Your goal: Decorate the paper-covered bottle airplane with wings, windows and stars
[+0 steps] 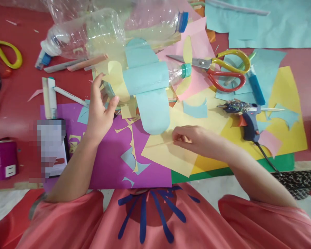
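A small plastic bottle (175,73) with a green cap lies sideways, wrapped in light blue paper (146,79). Rounded blue paper wings (153,112) stick out from both its long sides. Around its left end sits a yellow paper piece (118,81). My left hand (101,105) grips that left end between thumb and fingers. Below the near wing and apart from it, my right hand (188,135) hovers over pale yellow paper (168,154) with its fingers curled into a pinch. What they hold, if anything, is too small to make out.
Scissors (204,64) lie beyond the bottle's cap. To the right rests a glue gun (250,119) with its cord. Large clear bottles (150,22) stand at the back. Pens (71,97), a phone (53,148) and paper scraps (131,159) are at left and front.
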`<state>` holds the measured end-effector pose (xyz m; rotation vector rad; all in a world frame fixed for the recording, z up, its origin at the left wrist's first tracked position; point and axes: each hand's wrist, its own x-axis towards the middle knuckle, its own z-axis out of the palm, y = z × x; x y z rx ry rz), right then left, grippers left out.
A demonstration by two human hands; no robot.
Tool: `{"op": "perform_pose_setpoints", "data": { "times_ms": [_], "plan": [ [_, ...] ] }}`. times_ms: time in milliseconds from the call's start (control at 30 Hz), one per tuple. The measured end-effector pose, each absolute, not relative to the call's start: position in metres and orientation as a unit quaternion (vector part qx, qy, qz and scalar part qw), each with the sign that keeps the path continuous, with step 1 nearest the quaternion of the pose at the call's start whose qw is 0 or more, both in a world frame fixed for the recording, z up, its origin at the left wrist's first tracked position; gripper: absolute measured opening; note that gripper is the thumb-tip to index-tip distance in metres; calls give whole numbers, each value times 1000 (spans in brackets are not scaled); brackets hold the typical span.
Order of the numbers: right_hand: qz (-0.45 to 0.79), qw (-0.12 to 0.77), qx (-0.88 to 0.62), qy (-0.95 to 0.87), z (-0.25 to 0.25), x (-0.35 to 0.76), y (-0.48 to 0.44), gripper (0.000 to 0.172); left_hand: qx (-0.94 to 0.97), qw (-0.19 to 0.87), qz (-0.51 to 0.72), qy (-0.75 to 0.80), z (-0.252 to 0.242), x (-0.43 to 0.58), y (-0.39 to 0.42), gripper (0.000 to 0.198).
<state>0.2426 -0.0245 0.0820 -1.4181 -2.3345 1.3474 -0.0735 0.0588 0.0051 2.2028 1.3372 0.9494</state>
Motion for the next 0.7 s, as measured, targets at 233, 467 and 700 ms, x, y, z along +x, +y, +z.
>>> {"op": "perform_pose_setpoints", "data": {
  "times_ms": [233, 467, 700],
  "plan": [
    [446, 209, -540, -682, 126, 286, 6, 13, 746, 278, 363, 484, 2, -66, 56, 62],
    [337, 288, -616, -651, 143, 260, 35, 25, 749, 240, 364, 499, 3, -63, 49, 55],
    [381, 340, -560, -653, 144, 233, 57, 28, 753, 91, 449, 472, 26, -49, 40, 47]
  ]
}}
